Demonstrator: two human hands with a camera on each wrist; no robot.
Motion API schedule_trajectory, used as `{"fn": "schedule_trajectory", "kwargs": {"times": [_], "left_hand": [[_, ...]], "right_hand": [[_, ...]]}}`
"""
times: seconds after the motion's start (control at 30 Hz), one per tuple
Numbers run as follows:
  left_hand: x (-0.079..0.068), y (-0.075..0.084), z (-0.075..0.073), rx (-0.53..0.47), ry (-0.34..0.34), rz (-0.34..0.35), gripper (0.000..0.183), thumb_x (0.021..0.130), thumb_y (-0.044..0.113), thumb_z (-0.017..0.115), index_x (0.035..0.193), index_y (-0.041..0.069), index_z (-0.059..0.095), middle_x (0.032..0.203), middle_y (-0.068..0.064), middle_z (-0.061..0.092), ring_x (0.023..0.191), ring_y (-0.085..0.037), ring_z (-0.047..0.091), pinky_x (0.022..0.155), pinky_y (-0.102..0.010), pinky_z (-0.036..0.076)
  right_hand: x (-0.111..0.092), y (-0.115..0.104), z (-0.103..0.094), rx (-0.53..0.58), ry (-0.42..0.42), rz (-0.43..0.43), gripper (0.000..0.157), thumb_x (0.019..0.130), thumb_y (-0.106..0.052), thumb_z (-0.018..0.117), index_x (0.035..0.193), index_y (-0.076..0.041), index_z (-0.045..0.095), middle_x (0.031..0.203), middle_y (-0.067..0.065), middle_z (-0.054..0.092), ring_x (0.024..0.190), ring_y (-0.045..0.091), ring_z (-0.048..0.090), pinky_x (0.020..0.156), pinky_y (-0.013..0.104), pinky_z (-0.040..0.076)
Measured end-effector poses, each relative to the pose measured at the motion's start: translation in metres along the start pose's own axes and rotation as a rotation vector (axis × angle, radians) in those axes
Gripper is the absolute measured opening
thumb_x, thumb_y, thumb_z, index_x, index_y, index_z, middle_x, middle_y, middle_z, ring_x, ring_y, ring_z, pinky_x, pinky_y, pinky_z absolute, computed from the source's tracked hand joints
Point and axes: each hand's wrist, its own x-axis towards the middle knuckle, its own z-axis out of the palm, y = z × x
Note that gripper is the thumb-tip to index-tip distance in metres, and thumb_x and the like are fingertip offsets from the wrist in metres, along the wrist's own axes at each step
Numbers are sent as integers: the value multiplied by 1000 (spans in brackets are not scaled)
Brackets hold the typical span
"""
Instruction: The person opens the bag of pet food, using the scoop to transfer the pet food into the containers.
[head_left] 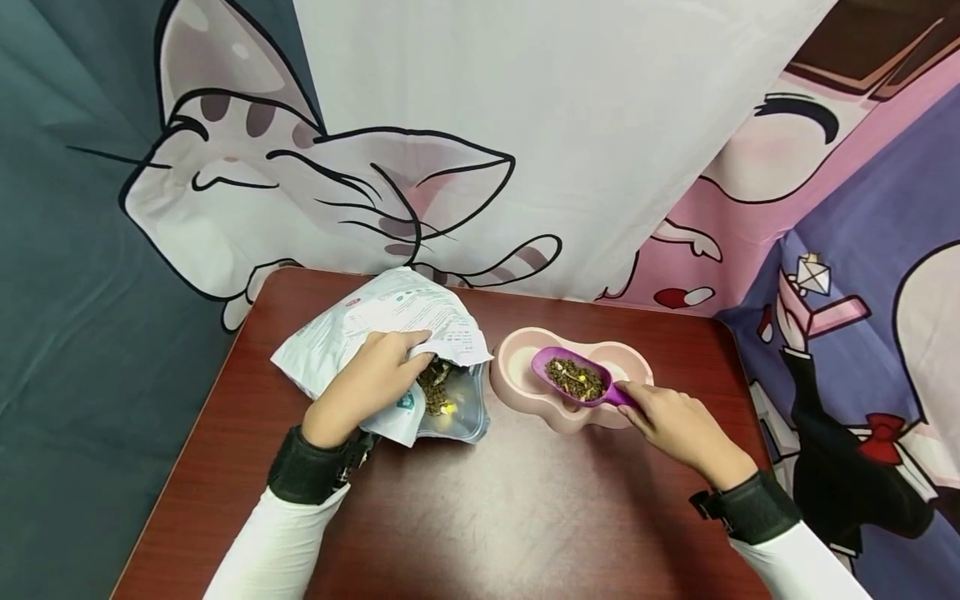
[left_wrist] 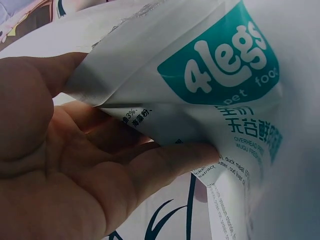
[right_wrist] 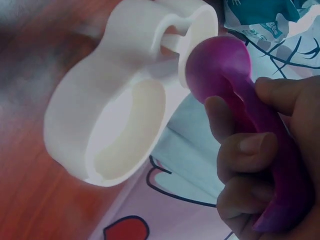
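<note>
In the head view my right hand (head_left: pixel 681 423) grips the handle of a purple scoop (head_left: pixel 542 360) heaped with brown pet food (head_left: pixel 574 379) and a few yellow bits. The scoop is over a pale pink double-bowl feeder (head_left: pixel 528 402); in the right wrist view my fingers (right_wrist: pixel 250 150) curl round its handle. My left hand (head_left: pixel 377 375) pinches the edge of a white pet food bag (head_left: pixel 405 304) with green print, lettered "4Legs" in the left wrist view. The bag lies on its side, its mouth toward the feeder, with more food (head_left: pixel 435 392) showing inside.
All of it stands on a reddish-brown table (head_left: pixel 480 508), with the bag on the left and the feeder at the back right. Behind and beside the table hangs cloth (head_left: pixel 585 150) printed with cartoon cats and figures.
</note>
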Motion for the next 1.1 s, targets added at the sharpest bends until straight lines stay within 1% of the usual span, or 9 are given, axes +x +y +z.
{"fn": "schedule_trajectory", "kwargs": {"times": [0.13, 0.3, 0.4, 0.47, 0.53, 0.7, 0.8, 0.93, 1.1], "left_hand": [[0, 0, 0, -7, -5, 6, 39, 100, 13, 60, 134, -5, 65, 133, -19, 67, 123, -27, 64, 99, -48, 53], [0, 1, 0, -14, -14, 7, 39, 100, 14, 60, 134, -5, 65, 128, -20, 70, 95, -21, 64, 87, -41, 52], [0, 1, 0, -12, -13, 4, 40, 100, 15, 61, 135, -5, 65, 125, -21, 71, 86, -19, 59, 83, -39, 50], [0, 1, -1, -15, -17, -5, 41, 100, 16, 61, 135, -4, 64, 117, -21, 74, 81, -20, 58, 83, -38, 49], [0, 1, -1, -11, -15, -1, 41, 100, 15, 60, 135, -5, 64, 121, -21, 72, 88, -20, 60, 85, -39, 50], [-1, 2, -1, -12, -18, -3, 41, 100, 14, 59, 135, -5, 64, 133, -19, 67, 92, -21, 61, 86, -39, 50], [-1, 1, -1, -16, -20, -11, 41, 100, 16, 60, 136, -4, 64, 135, -18, 67, 95, -21, 62, 87, -39, 51], [0, 1, 0, -15, -10, -1, 42, 99, 15, 60, 135, -5, 64, 135, -19, 67, 106, -20, 62, 90, -41, 52], [-1, 0, 0, -20, -7, -1, 42, 98, 14, 60, 135, -6, 64, 135, -19, 66, 102, -21, 60, 87, -40, 51]], "right_hand": [[7, 0, -6, -5, -54, -5, 31, 97, -28, 72, 125, -13, 70, 102, 12, 76, 82, 33, 74, 60, 53, 56], [18, -2, -14, -22, -118, -12, 24, 98, -29, 71, 118, -17, 70, 92, 7, 75, 71, 30, 71, 51, 48, 51], [25, -5, -21, -40, -147, -21, 15, 98, -27, 71, 110, -19, 69, 85, 4, 72, 63, 28, 66, 48, 47, 48], [30, -6, -24, -54, -163, -21, 9, 97, -26, 71, 103, -21, 68, 82, 2, 70, 59, 26, 63, 47, 46, 46], [34, -7, -27, -62, -173, -21, 7, 97, -25, 71, 96, -22, 65, 78, 0, 67, 56, 23, 59, 46, 44, 45], [44, -9, -31, -100, -172, -35, 19, 97, -27, 72, 84, -24, 59, 70, -4, 60, 52, 20, 54, 44, 43, 44], [48, -11, -33, -126, -162, -47, 21, 96, -29, 72, 82, -23, 58, 68, -2, 60, 52, 23, 56, 43, 45, 44], [53, -13, -35, -168, -147, -60, 18, 95, -31, 74, 86, -20, 62, 72, 4, 65, 54, 29, 60, 45, 48, 47], [58, -15, -36, -199, -148, -75, 16, 93, -30, 76, 88, -19, 64, 71, 5, 64, 51, 30, 58, 43, 48, 47]]}}
